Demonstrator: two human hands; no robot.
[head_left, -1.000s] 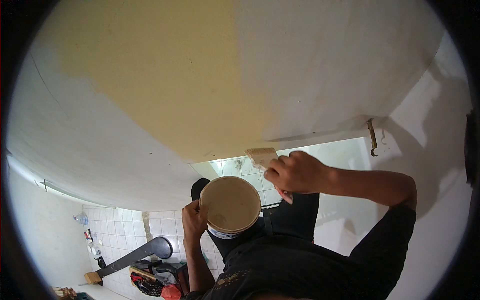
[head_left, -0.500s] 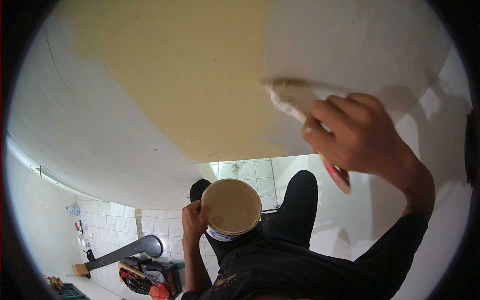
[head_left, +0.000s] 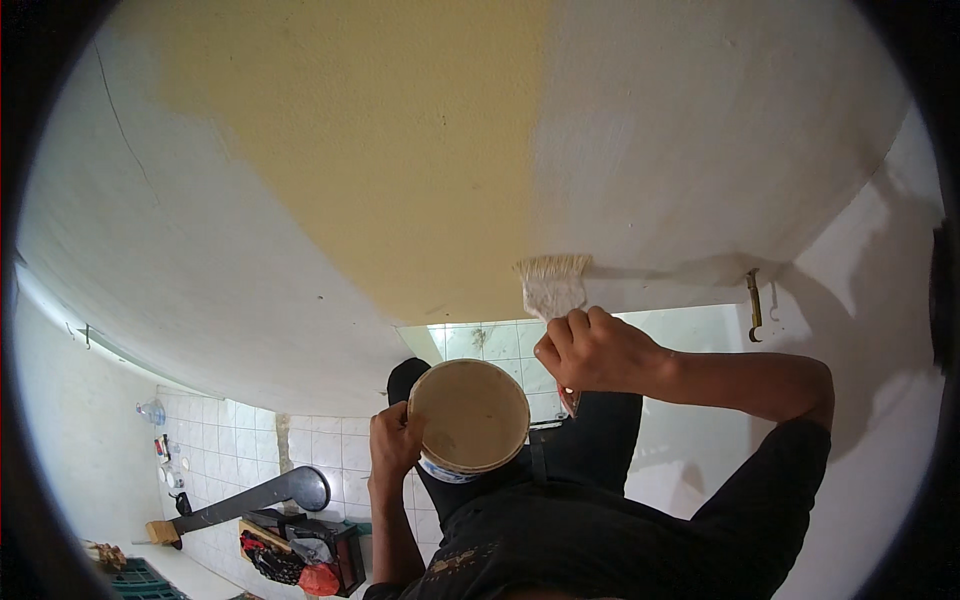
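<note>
My right hand (head_left: 605, 350) is closed round the handle of a wide paintbrush (head_left: 553, 290). Its pale bristles press on the wall near the wall's lower edge, right where the yellow patch (head_left: 400, 160) meets the whitish paint (head_left: 680, 140). A bit of the reddish handle pokes out below my fist. With my left hand (head_left: 394, 440) I grip the rim of a paint bucket (head_left: 470, 415), held at the height of my lap. The bucket's inside is coated in off-white; how much paint it holds is hard to make out.
A brass-coloured hook (head_left: 754, 305) sticks out at the right end of the wall's lower edge. On the tiled floor (head_left: 330, 440) at lower left lie a long dark bar-shaped object (head_left: 250, 500) and a dark box (head_left: 340, 550) with cloths and a red bag. A clear bottle (head_left: 152, 411) stands farther left.
My right hand has brought the brush down the wall to its lower edge, and the brush now points upward. The brass hook has come into sight. My left hand and the bucket stay nearly still.
</note>
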